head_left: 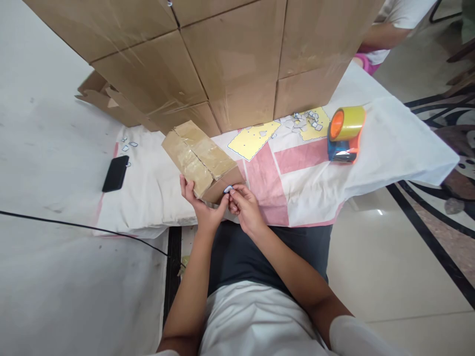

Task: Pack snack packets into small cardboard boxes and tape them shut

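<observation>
Both hands are meeting at the near end of a small taped cardboard box (200, 158) lying at the front edge of the cloth-covered table (389, 143). Her left hand (202, 207) is gripping the box's near corner, steadying it, while the right hand (245, 207) is pinching a small white sticker (227, 189) against the end face. Pressing it flat with the box braced looks wisest. Further back are lying a black phone (115, 173), yellow backing sheets (254, 138), a tape dispenser (345, 133), and stacked cartons (237, 64).
</observation>
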`<state>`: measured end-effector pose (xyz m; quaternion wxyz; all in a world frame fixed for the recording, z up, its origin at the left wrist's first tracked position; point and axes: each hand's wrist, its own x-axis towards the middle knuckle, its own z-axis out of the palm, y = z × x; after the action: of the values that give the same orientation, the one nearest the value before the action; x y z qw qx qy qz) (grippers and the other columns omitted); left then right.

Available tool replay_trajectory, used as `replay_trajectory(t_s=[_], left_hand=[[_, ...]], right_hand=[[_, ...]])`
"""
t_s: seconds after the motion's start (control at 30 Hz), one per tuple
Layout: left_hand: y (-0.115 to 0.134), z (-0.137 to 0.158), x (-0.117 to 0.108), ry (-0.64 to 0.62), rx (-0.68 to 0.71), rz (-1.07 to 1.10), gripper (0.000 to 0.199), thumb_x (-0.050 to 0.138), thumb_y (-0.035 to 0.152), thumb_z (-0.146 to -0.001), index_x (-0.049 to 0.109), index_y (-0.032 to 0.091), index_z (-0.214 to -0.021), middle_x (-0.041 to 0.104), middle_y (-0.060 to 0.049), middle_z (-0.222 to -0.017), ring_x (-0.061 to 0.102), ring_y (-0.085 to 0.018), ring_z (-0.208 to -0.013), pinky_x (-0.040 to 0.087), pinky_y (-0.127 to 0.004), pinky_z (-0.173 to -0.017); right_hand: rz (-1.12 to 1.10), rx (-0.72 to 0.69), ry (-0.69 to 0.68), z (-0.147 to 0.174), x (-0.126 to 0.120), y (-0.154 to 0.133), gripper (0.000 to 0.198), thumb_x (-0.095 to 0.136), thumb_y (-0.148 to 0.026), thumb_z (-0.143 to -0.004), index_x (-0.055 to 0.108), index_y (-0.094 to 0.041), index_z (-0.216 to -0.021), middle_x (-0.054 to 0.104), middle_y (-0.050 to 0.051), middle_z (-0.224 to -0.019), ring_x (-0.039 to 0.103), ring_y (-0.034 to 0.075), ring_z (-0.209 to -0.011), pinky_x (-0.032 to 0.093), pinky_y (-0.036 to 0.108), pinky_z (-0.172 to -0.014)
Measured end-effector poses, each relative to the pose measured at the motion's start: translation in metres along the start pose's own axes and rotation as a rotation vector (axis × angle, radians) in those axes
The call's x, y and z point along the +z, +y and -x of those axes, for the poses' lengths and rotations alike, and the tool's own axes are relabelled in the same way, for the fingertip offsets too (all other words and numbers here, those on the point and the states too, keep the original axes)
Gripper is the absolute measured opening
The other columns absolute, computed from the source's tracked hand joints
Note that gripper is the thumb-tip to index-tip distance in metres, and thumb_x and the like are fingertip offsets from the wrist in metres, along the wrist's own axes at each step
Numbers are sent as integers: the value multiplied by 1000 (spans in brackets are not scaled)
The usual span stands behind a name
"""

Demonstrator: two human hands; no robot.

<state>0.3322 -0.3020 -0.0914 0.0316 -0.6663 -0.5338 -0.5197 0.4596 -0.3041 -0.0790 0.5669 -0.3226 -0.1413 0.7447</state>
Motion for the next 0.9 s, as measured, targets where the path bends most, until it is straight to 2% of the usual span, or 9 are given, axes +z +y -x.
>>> replay_trajectory(t_s=[0.3, 0.53, 0.77, 0.9], left_hand=[[9, -1, 6, 58, -29, -17, 92, 82, 32, -80, 22, 26, -151, 16, -22, -169, 14, -30, -163, 18, -53, -131], [6, -1, 7, 39, -43, -54, 95, 81, 34, -79, 19, 26, -150, 12, -24, -169, 14, -34, -162, 19, -56, -129], [4, 1, 4, 16, -37, -22, 86, 71, 42, -87, 18, 24, -152, 11, -24, -170, 12, -32, -163, 19, -54, -129], [5, 1, 2, 11, -39, -20, 88, 71, 46, -87, 18, 24, -153, 10, -23, -171, 9, -31, -164, 19, -55, -130]], right_hand=[[-6, 31, -43, 1, -2, -3, 33, 83, -37, -67, 61, -24, -89, 57, -8, -64, 38, 4, -43, 21, 19, -43], [54, -170, 44, 6, -6, 1, 27, 79, -30, -73, 62, -26, -93, 48, -10, -61, 34, 5, -45, 22, 20, -45], [67, -148, 4, 6, -7, 3, 22, 77, -32, -74, 64, -26, -90, 49, -8, -63, 34, 5, -47, 21, 21, -46], [85, -117, -18, 7, -5, 4, 23, 78, -31, -73, 65, -26, -92, 52, -8, -66, 33, 5, -47, 22, 20, -45]])
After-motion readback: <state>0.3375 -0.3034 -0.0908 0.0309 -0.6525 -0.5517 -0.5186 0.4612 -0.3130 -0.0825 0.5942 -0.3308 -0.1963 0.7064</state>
